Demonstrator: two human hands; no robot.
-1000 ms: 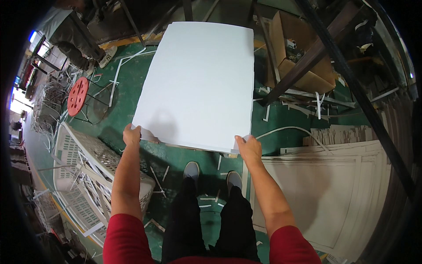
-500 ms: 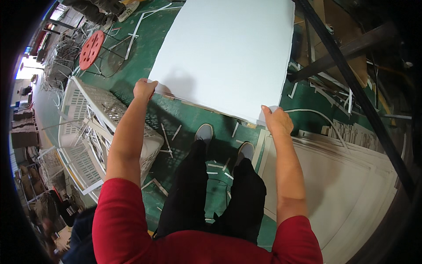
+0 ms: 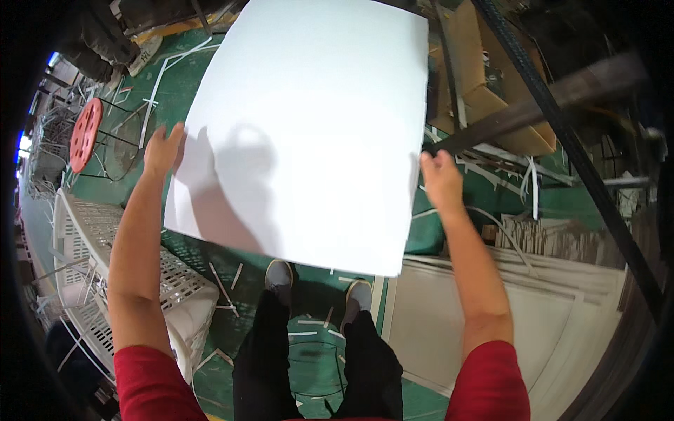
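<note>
A large white sheet (image 3: 309,161), perhaps a stack of them, spreads out in front of me, with shadows falling across its left part. At its left edge, my left hand (image 3: 164,149) grips the side, some fingers hidden by the sheet. My right hand (image 3: 442,179) has its fingers curled against the opposite edge, a little above the near right corner. The sheet's near edge hangs over the floor just beyond my shoes (image 3: 358,295). What bears the sheet from below is hidden.
To my left stands a white perforated plastic basket (image 3: 189,281) with strips in it. A red round stool (image 3: 86,135) is farther off. Flat pale boards (image 3: 477,316) lie at right. A dark metal bar (image 3: 540,105) slants past a cardboard box (image 3: 484,105). Offcut strips litter the green floor.
The white sheet has come nearer to me, its near edge now lower in view. My hands have passed from its near corners to places farther up its sides.
</note>
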